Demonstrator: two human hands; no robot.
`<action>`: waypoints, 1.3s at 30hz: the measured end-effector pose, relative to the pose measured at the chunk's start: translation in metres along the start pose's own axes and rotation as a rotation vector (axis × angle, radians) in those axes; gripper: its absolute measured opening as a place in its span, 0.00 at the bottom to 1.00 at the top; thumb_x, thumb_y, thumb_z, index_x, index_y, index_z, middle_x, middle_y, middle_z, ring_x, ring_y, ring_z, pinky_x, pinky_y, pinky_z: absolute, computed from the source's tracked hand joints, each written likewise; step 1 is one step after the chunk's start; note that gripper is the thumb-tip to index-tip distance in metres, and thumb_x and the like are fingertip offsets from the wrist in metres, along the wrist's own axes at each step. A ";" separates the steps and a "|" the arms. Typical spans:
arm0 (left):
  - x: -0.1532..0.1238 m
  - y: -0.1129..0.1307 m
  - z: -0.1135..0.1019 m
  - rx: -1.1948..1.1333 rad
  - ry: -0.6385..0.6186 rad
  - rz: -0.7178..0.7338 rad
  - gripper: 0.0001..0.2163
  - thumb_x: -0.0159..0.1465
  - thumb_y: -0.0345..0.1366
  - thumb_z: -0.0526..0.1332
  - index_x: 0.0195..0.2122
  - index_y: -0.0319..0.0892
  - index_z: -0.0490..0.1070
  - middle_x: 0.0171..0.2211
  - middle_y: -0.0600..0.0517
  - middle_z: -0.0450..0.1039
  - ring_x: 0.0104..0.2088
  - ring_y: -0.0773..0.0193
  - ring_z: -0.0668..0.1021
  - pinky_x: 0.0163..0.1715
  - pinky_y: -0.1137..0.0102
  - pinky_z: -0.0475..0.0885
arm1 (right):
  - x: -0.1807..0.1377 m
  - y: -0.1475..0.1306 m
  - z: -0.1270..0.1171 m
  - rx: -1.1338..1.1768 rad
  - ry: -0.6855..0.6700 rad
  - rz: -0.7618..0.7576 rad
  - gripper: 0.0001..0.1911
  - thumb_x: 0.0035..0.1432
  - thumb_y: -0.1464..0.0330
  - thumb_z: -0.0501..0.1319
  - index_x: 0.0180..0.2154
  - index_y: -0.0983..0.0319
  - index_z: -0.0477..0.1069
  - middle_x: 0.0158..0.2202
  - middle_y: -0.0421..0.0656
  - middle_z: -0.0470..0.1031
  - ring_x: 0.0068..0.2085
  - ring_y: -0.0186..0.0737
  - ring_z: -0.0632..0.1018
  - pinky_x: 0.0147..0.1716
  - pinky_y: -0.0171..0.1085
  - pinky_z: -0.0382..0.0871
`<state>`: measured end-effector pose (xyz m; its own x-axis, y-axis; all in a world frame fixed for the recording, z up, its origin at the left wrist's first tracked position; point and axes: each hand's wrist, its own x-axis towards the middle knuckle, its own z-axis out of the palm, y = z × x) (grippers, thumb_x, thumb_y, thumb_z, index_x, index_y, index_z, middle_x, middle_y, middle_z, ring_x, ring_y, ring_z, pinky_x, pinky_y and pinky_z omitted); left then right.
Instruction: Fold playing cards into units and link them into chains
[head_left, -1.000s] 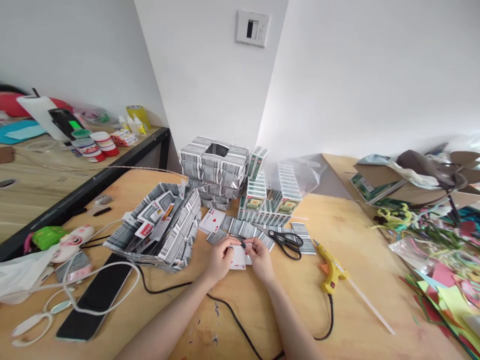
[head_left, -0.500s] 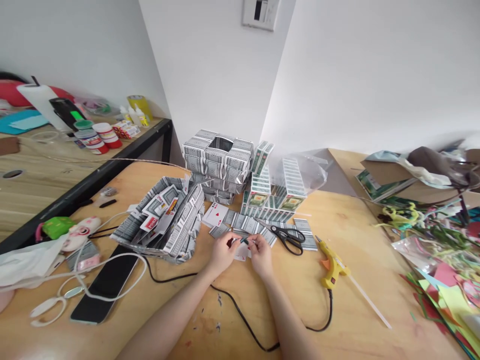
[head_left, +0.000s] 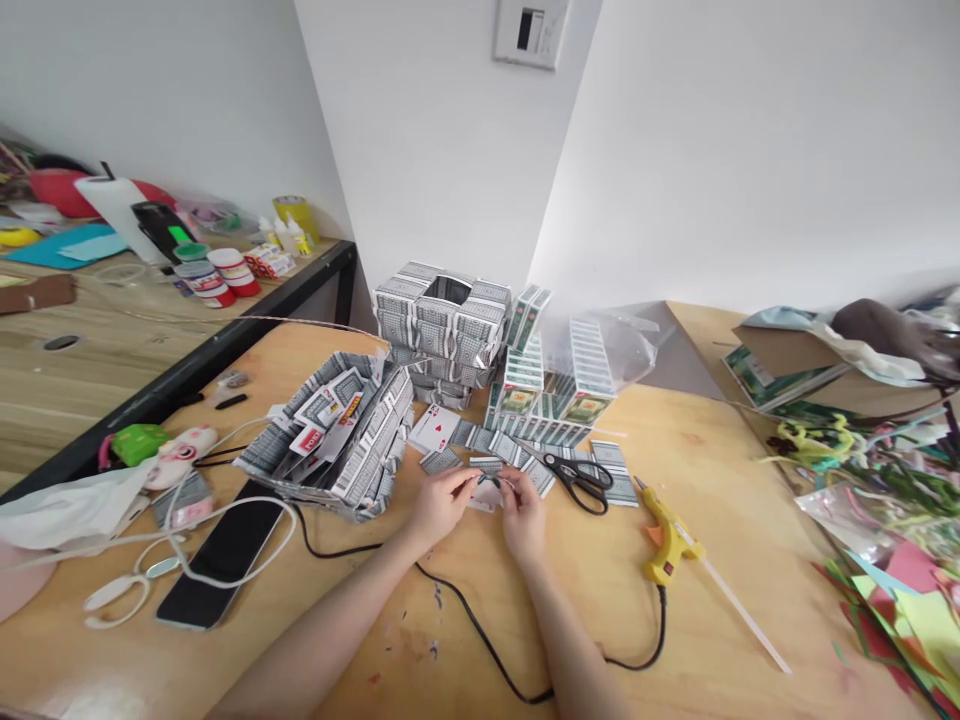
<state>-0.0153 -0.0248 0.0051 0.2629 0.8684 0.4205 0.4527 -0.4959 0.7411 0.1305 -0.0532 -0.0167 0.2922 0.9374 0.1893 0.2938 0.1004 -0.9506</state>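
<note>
My left hand (head_left: 442,502) and my right hand (head_left: 523,518) are close together over the table, fingertips pinched. Between them is a small dark sliver, too small to name, and the fingers partly hide it. Below the fingertips lies a face-up playing card (head_left: 484,497). Several patterned card backs (head_left: 498,446) are spread just beyond the hands, with a face-up card with red hearts (head_left: 433,429) to their left. Black-handled scissors (head_left: 581,484) rest on cards right of my right hand. To my left is a basket built of folded cards (head_left: 367,455), holding loose cards and boxes.
A yellow glue gun (head_left: 670,540) with a glue stick lies at the right, its black cable (head_left: 480,620) crossing under my forearms. Behind stand a woven card structure (head_left: 442,325) and stacked card boxes (head_left: 589,365). A phone (head_left: 221,560) lies left; coloured paper scraps (head_left: 911,625) lie right.
The view has shifted slightly, so the scene sits a little further right. My left fingers have straightened a little; both hands stay at the same spot above the cards.
</note>
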 end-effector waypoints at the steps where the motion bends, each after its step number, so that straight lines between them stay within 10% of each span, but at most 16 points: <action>1: 0.000 0.001 -0.001 0.020 -0.011 0.020 0.09 0.59 0.32 0.55 0.38 0.43 0.73 0.33 0.49 0.77 0.32 0.65 0.78 0.32 0.72 0.72 | 0.000 0.000 -0.001 0.000 -0.015 -0.002 0.10 0.53 0.65 0.54 0.34 0.61 0.71 0.33 0.44 0.75 0.33 0.40 0.74 0.34 0.37 0.67; 39: -0.003 -0.002 0.006 -0.092 -0.113 -0.256 0.12 0.56 0.30 0.55 0.40 0.43 0.73 0.24 0.54 0.74 0.21 0.71 0.73 0.23 0.77 0.70 | 0.004 0.002 -0.007 -0.042 0.030 -0.045 0.09 0.52 0.64 0.57 0.28 0.60 0.74 0.28 0.44 0.74 0.32 0.41 0.73 0.32 0.38 0.67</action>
<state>-0.0117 -0.0265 -0.0003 0.2455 0.9567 0.1563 0.4392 -0.2535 0.8619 0.1383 -0.0515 -0.0159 0.3051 0.9218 0.2393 0.3450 0.1272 -0.9299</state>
